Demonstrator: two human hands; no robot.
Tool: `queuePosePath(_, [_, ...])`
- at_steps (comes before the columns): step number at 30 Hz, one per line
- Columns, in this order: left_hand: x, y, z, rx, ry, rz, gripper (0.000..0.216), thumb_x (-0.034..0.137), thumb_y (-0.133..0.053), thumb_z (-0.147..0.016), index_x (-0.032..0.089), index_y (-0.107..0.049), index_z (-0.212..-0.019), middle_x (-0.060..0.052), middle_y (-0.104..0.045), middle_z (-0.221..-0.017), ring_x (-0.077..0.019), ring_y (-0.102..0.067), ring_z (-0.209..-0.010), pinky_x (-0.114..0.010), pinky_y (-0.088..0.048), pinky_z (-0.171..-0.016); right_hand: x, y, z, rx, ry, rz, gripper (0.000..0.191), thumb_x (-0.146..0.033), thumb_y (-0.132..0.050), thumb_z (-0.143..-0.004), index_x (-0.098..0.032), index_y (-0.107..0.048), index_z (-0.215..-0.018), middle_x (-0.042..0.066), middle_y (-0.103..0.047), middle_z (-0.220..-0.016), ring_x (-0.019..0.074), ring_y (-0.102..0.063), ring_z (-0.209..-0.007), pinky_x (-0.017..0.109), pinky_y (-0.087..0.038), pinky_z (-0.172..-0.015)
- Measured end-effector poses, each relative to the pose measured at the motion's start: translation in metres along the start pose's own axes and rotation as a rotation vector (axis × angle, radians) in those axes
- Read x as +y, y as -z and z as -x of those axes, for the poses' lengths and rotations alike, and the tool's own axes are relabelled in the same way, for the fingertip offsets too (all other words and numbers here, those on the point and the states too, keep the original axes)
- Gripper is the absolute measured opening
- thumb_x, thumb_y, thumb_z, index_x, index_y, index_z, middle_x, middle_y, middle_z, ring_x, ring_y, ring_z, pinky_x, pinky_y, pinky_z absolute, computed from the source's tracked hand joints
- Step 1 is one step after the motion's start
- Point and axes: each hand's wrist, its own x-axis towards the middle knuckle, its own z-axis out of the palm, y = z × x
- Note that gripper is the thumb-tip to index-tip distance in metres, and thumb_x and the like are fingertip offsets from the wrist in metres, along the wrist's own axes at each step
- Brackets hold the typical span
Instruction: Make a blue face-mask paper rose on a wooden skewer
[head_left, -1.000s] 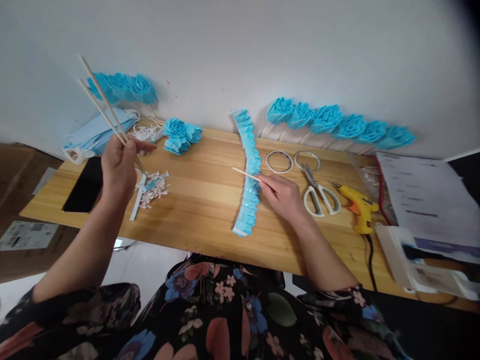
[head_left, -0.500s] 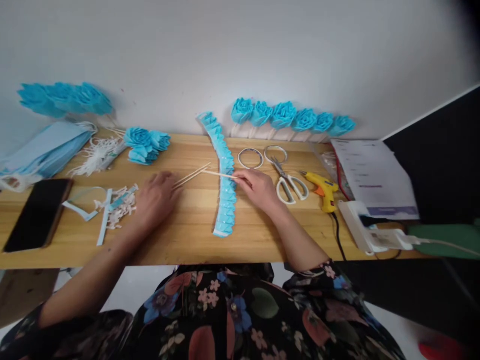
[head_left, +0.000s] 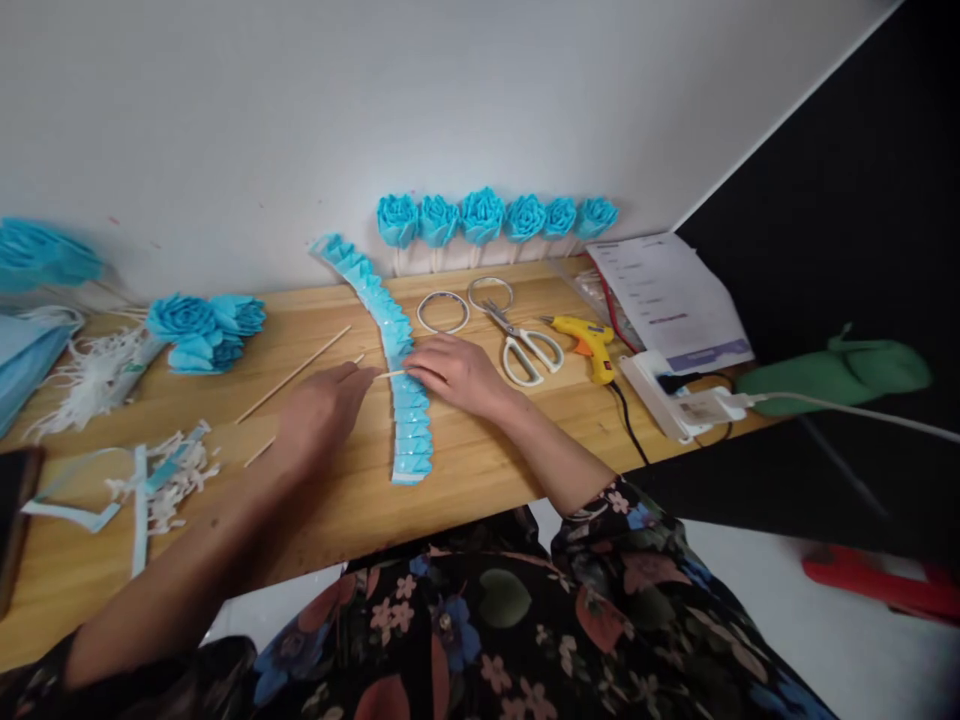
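A thin wooden stick (head_left: 391,374) lies level between my hands, crossing over a pleated light-blue strip (head_left: 412,425). At its right end, my right hand (head_left: 459,376) is closed, thumb and fingers pinching the stick above the strip. My left hand (head_left: 324,418) has its fingertips drawn together at the stick's left end; it looks closed on it too. Under the left hand runs another stick (head_left: 259,452), partly covered by the hand. One more wooden stick (head_left: 294,374) rests on the table just beyond. The strip curves away toward the wall, its pleats along the right edge.
Several blue flowers on sticks (head_left: 481,217) lean on the wall. More blue flowers (head_left: 196,330) lie at left, near white cords (head_left: 97,375) and scraps (head_left: 176,480). Right of my hands are tape rings (head_left: 442,312), scissors (head_left: 525,345), a yellow glue gun (head_left: 592,345) and a power strip (head_left: 660,395).
My left hand has come off the two loose sticks and moved right to the stick in my right hand. The view has turned to the right.
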Motion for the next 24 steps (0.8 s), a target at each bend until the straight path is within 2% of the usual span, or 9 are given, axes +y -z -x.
queuePosePath(2, [-0.006, -0.007, 0.004, 0.019, 0.040, 0.034, 0.051, 0.033, -0.024, -0.107, 0.016, -0.070, -0.119, -0.011, -0.070, -0.093, -0.0257, -0.066, -0.083, -0.035, -0.048, -0.072, 0.005, 0.021, 0.012, 0.052, -0.076, 0.093, 0.030, -0.035, -0.049, -0.105, -0.020, -0.074, -0.114, 0.008, -0.076, -0.119, 0.0247, -0.065, -0.112, 0.040, -0.047, -0.101])
queuePosePath(5, [-0.015, -0.014, 0.012, 0.054, 0.072, 0.142, 0.053, 0.039, -0.024, -0.108, 0.014, -0.069, -0.121, -0.013, -0.071, -0.103, -0.0273, -0.068, -0.092, -0.037, -0.052, -0.082, 0.017, 0.053, 0.045, 0.157, -0.374, 0.248, 0.030, -0.031, -0.049, -0.104, -0.020, -0.073, -0.117, 0.010, -0.075, -0.119, 0.0273, -0.064, -0.113, 0.042, -0.047, -0.101])
queuePosePath(7, [-0.018, -0.017, 0.015, 0.053, 0.075, 0.204, 0.052, 0.042, -0.027, -0.108, 0.013, -0.068, -0.121, -0.013, -0.072, -0.106, -0.0281, -0.069, -0.096, -0.039, -0.053, -0.086, 0.026, 0.065, 0.071, 0.139, -0.564, 0.380, 0.030, -0.032, -0.051, -0.102, -0.019, -0.073, -0.118, 0.013, -0.074, -0.118, 0.0305, -0.064, -0.111, 0.044, -0.047, -0.099])
queuePosePath(9, [-0.020, -0.018, 0.015, 0.056, 0.080, 0.251, 0.052, 0.044, -0.029, -0.108, 0.014, -0.068, -0.121, -0.013, -0.073, -0.109, -0.0286, -0.069, -0.100, -0.039, -0.053, -0.089, 0.032, 0.067, 0.092, 0.107, -0.693, 0.486, 0.037, -0.036, -0.055, -0.100, -0.015, -0.068, -0.128, 0.017, -0.072, -0.123, 0.0340, -0.063, -0.113, 0.047, -0.047, -0.099])
queuePosePath(14, [-0.021, -0.017, 0.014, 0.067, 0.119, 0.319, 0.051, 0.048, -0.033, -0.106, 0.015, -0.068, -0.124, -0.012, -0.073, -0.118, -0.0296, -0.069, -0.107, -0.040, -0.053, -0.094, 0.037, 0.055, 0.106, 0.037, -0.769, 0.605, 0.049, -0.041, -0.062, -0.094, -0.014, -0.063, -0.135, 0.020, -0.070, -0.123, 0.0369, -0.062, -0.112, 0.048, -0.049, -0.096])
queuePosePath(18, [-0.023, -0.020, 0.014, 0.029, 0.126, 0.362, 0.051, 0.049, -0.034, -0.105, 0.016, -0.069, -0.121, -0.012, -0.074, -0.116, -0.0297, -0.069, -0.105, -0.041, -0.053, -0.093, 0.037, 0.054, 0.100, -0.001, -0.719, 0.601, 0.053, -0.039, -0.064, -0.093, -0.015, -0.059, -0.140, 0.019, -0.069, -0.124, 0.0357, -0.062, -0.115, 0.047, -0.049, -0.098])
queuePosePath(21, [-0.024, -0.021, 0.013, 0.030, 0.127, 0.386, 0.050, 0.049, -0.035, -0.104, 0.017, -0.069, -0.120, -0.011, -0.074, -0.117, -0.0295, -0.069, -0.107, -0.041, -0.053, -0.095, 0.033, 0.059, 0.100, -0.017, -0.723, 0.545, 0.048, -0.034, -0.063, -0.093, -0.019, -0.061, -0.139, 0.016, -0.071, -0.121, 0.0329, -0.065, -0.111, 0.044, -0.051, -0.094])
queuePosePath(24, [-0.024, -0.020, 0.013, 0.040, 0.143, 0.414, 0.049, 0.048, -0.036, -0.103, 0.016, -0.069, -0.120, -0.011, -0.074, -0.117, -0.0292, -0.069, -0.107, -0.040, -0.054, -0.095, 0.016, 0.067, 0.110, 0.009, -0.747, 0.478, 0.044, -0.030, -0.065, -0.091, -0.020, -0.064, -0.134, 0.013, -0.073, -0.118, 0.0315, -0.067, -0.110, 0.041, -0.053, -0.091])
